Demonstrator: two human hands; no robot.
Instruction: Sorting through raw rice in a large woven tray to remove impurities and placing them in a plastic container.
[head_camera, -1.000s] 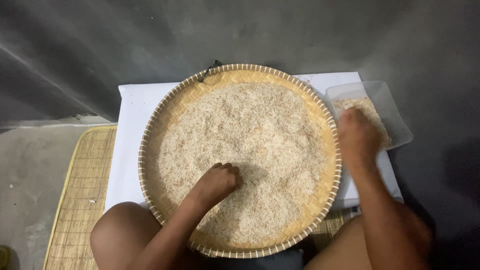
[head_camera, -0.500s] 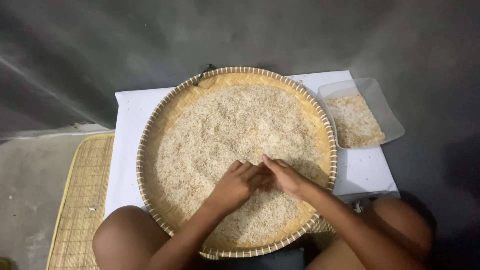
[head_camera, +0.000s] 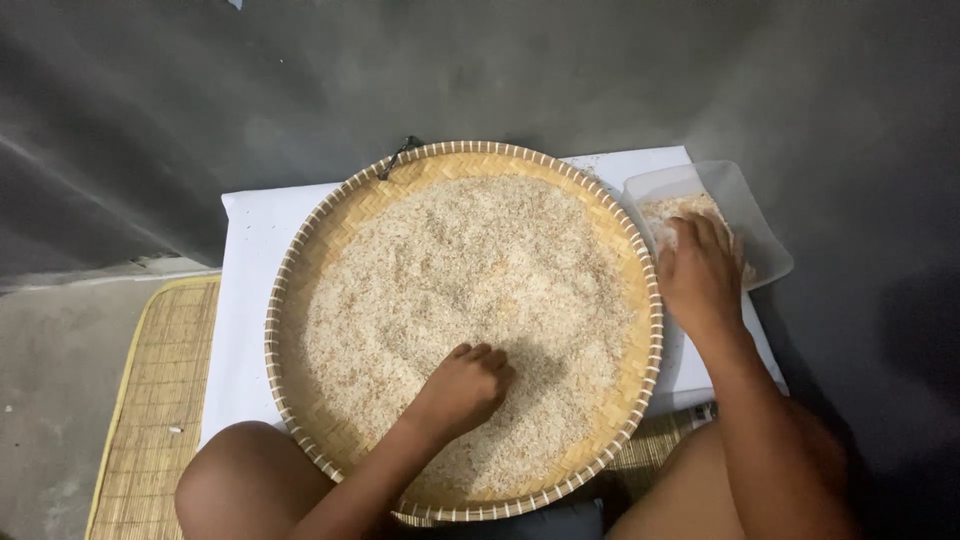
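View from my head camera, looking down. A round woven tray (head_camera: 300, 290) sits on a white cloth (head_camera: 245, 270) and carries a wide bed of rice (head_camera: 470, 280). My left hand (head_camera: 465, 385) rests in the rice toward the tray's near edge, fingers curled loosely together; whether any grains are pinched inside I cannot tell. My right hand (head_camera: 700, 275) lies palm down, fingers nearly together, beyond the tray's right edge, over a clear plastic container (head_camera: 765, 250) of sorted grain at the cloth's far right corner. The rice lies up and left of the left hand, which is the nearer hand. A straw mat (head_camera: 150, 400) lies under the cloth's left side.
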